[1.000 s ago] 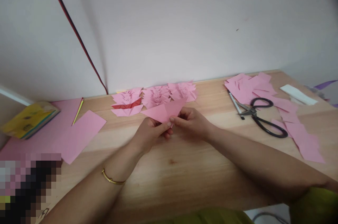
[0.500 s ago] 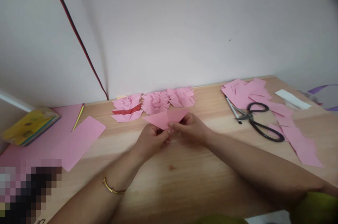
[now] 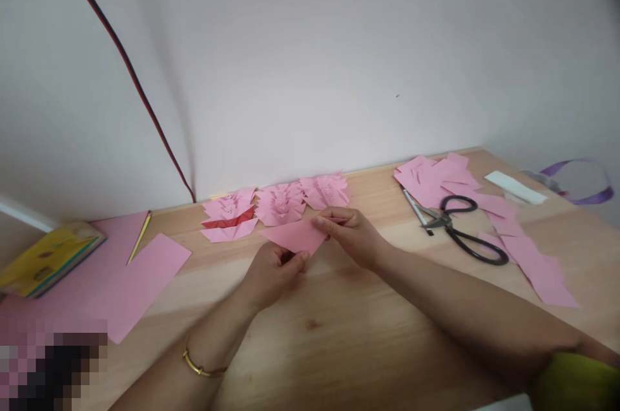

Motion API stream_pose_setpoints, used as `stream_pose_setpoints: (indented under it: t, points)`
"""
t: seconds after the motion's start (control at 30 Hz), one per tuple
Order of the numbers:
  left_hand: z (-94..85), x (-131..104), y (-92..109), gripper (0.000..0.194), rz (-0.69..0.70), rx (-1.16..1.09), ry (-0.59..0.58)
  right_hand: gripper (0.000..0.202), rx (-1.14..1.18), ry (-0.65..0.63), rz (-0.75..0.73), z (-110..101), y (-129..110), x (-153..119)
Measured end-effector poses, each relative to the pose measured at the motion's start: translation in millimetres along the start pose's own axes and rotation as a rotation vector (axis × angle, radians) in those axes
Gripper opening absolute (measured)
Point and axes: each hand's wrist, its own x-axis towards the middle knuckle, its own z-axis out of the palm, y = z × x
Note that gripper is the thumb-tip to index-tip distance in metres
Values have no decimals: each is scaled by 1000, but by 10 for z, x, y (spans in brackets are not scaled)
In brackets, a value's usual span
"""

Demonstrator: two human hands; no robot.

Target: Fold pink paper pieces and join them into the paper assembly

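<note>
Left hand (image 3: 274, 276) and right hand (image 3: 356, 236) pinch a folded pink paper triangle (image 3: 294, 235). Left of them, pixelation blurs a dark shape (image 3: 53, 369).

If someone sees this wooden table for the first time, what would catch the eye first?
Probably the pointed pink paper piece at the centre, held by the left hand and right hand. Next, perhaps, the black-handled metal scissors beside loose pink paper sheets on the right, and the red strip among pleated pink paper shapes near the wall.

Soft, diffuse light leaves blurry shadows on the table (image 3: 281, 362), lower-left corner pixelated.
</note>
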Motion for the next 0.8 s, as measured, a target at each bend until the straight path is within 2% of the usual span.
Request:
stream_pose_setpoints:
  t: [0.23,0.4,0.5,0.67,0.8]
  points:
    - [-45,9,-20,33,63,97,5,29,33,-3,52,-75,-84,38]
    - [-51,8,24,34,141,198,33,26,-30,-109,24,-177,-132,84]
    - [-52,6,34,36,179,253,35,27,-106,-191,10,-226,-133,108]
    - [-73,9,9,36,160,329,29,31,-342,-192,-17,-330,-205,120]
    - [-82,22,-11,35,174,356,18,28,-459,-335,-19,-446,-329,111]
